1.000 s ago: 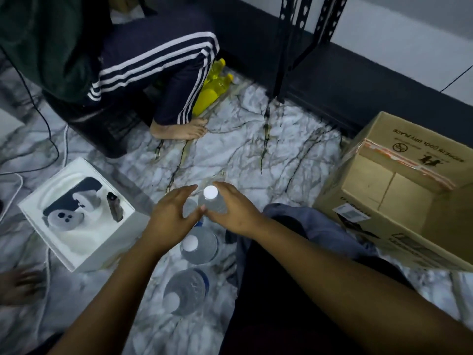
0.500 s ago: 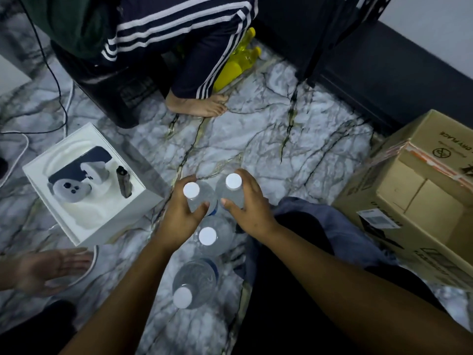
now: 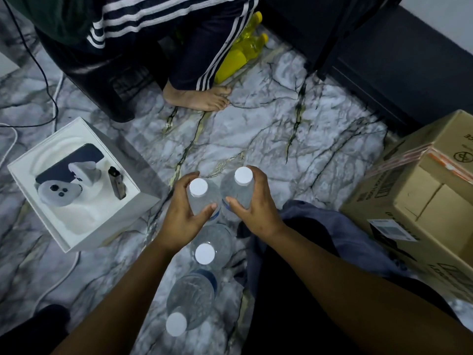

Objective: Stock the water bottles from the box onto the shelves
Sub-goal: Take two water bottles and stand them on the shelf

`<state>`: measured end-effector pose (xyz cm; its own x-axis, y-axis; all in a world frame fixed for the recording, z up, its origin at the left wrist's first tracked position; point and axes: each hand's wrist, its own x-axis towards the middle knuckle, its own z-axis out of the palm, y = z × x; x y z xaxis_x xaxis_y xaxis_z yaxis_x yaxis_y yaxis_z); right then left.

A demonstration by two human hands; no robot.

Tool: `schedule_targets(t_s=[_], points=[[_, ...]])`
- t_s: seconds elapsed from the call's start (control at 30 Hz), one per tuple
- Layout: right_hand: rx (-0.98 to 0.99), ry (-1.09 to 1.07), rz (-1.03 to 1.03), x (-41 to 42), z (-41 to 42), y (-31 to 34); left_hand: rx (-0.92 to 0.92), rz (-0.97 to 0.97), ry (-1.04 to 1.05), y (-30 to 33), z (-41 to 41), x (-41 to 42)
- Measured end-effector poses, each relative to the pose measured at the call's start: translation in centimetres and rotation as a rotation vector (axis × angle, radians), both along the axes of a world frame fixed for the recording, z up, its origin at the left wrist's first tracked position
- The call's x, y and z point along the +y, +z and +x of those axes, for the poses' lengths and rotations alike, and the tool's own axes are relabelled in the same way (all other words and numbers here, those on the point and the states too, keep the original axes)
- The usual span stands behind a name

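inspector: currently your left hand (image 3: 184,216) grips one water bottle (image 3: 203,198) and your right hand (image 3: 256,208) grips a second bottle (image 3: 239,190); fingers curl round each body below the white caps. both stand upright, long axes vertical, sides touching.

operator: and the shelves?

inspector: the dark shelf frame (image 3: 330,42) lies ahead and to your right, well apart from both hands, so i judge your right hand the nearer. the cardboard box (image 3: 419,208) sits open at your right.

operator: anything else on the floor?

inspector: two more bottles stand close to you, a third bottle (image 3: 212,245) just behind your hands and a fourth bottle (image 3: 190,303) nearer still, on the marbled floor (image 3: 256,129). a white carton (image 3: 79,185) is left; a seated person's foot (image 3: 197,98) lies ahead.
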<state>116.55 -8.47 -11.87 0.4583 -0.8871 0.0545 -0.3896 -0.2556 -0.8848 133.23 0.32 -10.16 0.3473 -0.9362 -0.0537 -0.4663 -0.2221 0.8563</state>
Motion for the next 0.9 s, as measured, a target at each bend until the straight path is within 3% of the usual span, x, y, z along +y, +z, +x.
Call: schedule_targets(t_s=[0.17, 0.43, 0.7, 0.9], points=[[0.018, 0.018, 0.031, -1.5, -0.6, 0.0, -0.082, -0.106, -0.015, -0.2, 0.0, -1.8], [-0.004, -0.032, 0.14, -1.9, -1.2, 0.5, -0.027, -0.14, 0.018, -1.4, -0.7, -2.2], [-0.003, -0.047, 0.019, -2.1, -0.4, -0.2, -0.036, -0.119, 0.023, -0.8, -0.5, -2.5], [0.011, -0.088, -0.024, -3.6, 0.6, -0.8, 0.057, -0.074, 0.032, -1.8, -0.7, -3.2]])
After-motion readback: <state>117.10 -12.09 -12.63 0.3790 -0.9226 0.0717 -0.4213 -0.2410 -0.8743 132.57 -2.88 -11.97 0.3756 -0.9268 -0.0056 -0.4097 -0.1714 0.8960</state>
